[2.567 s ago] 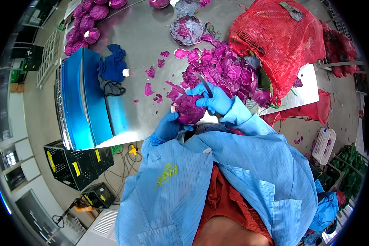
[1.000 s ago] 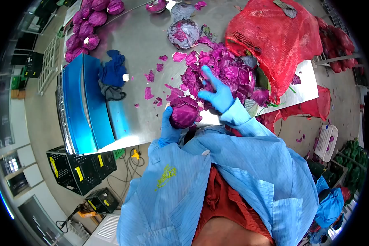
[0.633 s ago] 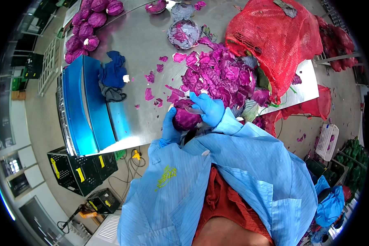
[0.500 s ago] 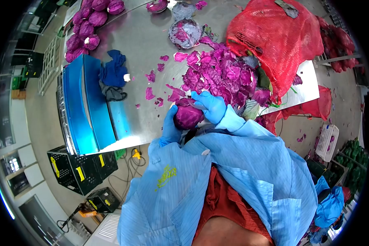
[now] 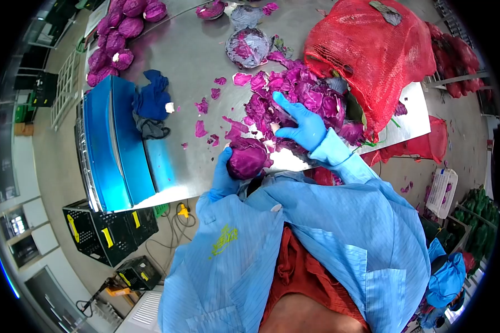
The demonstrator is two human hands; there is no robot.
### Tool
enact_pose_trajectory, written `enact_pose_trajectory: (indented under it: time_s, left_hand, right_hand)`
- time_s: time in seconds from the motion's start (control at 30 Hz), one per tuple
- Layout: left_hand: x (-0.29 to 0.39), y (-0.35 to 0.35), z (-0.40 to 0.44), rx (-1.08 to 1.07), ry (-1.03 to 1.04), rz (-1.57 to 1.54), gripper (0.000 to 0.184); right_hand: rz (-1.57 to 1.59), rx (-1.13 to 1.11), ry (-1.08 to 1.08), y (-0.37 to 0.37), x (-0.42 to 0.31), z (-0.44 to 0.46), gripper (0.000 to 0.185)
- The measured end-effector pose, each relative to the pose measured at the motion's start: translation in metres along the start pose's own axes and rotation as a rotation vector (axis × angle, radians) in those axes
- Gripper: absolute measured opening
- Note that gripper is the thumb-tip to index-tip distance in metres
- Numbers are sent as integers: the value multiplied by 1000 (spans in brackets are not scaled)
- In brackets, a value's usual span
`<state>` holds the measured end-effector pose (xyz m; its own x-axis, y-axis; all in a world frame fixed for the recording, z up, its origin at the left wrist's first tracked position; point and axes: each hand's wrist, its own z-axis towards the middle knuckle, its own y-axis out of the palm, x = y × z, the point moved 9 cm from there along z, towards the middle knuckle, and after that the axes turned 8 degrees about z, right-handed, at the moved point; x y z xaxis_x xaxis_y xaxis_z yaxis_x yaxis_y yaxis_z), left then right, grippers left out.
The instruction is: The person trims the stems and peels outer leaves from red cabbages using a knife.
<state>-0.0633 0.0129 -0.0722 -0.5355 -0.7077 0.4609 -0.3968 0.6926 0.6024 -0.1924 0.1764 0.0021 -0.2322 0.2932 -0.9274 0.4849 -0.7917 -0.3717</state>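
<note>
My left hand [image 5: 224,175], in a blue glove, is closed around the side of a red cabbage [image 5: 248,158] just above the table's near edge. To its right, my gloved right hand [image 5: 305,130] is apart from the cabbage, with index finger and thumb spread. Its other fingers are partly hidden, and a small pale bit shows near the thumb tip. Below and beyond this hand lies a heap of loose purple cabbage leaves [image 5: 322,102]. A whole cabbage with dull outer leaves [image 5: 248,48] sits behind the heap.
A red mesh sack [image 5: 372,61] lies at the table's right. Several peeled cabbages [image 5: 115,41] are piled at the far left. Nearer stand a blue box [image 5: 116,139] and dark blue cloth [image 5: 153,97]. Leaf scraps dot the metal table [image 5: 194,61]. Black crates [image 5: 103,233] stand on the floor.
My right hand has come off the cabbage and moved right, over the leaf heap, with its fingers spreading. The cabbage in my left hand has shifted slightly left.
</note>
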Motion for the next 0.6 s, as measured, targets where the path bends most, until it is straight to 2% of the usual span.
enact_pose_trajectory:
  time_s: [0.07, 0.1, 0.17, 0.2, 0.3, 0.33, 0.43, 0.53, 0.6]
  left_hand:
    - [1, -1, 4, 16, 48, 69, 65]
    - [2, -2, 6, 41, 89, 98, 63]
    - [6, -11, 9, 116, 179, 195, 57]
    - [10, -16, 9, 165, 225, 265, 53]
    - [11, -23, 7, 266, 264, 377, 50]
    - [11, -26, 8, 280, 283, 413, 50]
    - [12, -26, 6, 297, 310, 466, 50]
    - [11, -24, 4, 299, 311, 480, 50]
    - [9, -24, 6, 288, 305, 475, 50]
  right_hand:
    - [75, -83, 56, 20, 2, -3, 78]
    - [29, -55, -115, 28, -17, -3, 78]
    - [133, -174, 83, 47, -20, -6, 77]
    - [49, -78, -90, 51, -29, -4, 68]
    - [166, -155, -18, 63, -17, -5, 59]
    - [155, -140, -67, 62, -16, -5, 50]
    - [118, -142, -140, 61, -18, -9, 51]
    - [-129, -78, -286, 66, -27, -17, 51]
    - [-277, -143, -234, 70, -27, -22, 46]
